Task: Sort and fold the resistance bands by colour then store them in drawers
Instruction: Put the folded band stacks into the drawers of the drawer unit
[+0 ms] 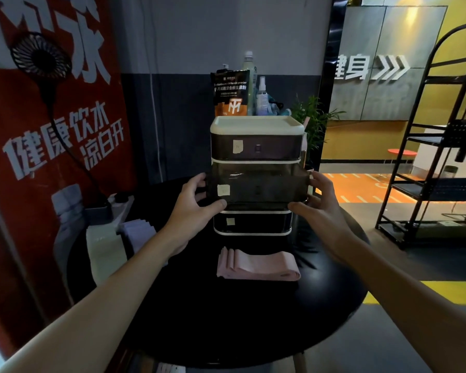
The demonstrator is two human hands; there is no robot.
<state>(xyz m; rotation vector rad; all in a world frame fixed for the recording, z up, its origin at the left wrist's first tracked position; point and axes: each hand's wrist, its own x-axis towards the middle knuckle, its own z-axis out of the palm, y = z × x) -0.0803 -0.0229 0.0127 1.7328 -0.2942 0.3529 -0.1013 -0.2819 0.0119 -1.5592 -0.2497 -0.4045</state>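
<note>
The round black table [226, 319] had a glossy top, and its near edge was cut off at the bottom of the view. Toward its far side stood the unit [256, 125], a three-tier box with cream frames and smoky, see-through fronts. The middle drawer [257, 185] jutted forward of the two others, and whatever lay inside was too dark to make out. The left hand [197, 208] gripped its left end, thumb curled under the front edge and fingers wrapped round the corner. The right hand [320, 205] held the right end the same way (its fingertips were hidden behind the plastic). In front of the unit the pink band [257, 263] lay flat on the table, folded into a long soft stack of layers. A folded cream band [105, 246] rested at the table's left edge, with folded lilac bands [139, 232] just beside it, partly hidden by the left forearm. A black and orange pouch [230, 94] stood on the unit's top tray. A pale label [223, 190] was stuck on the drawer front, its writing unreadable.
</note>
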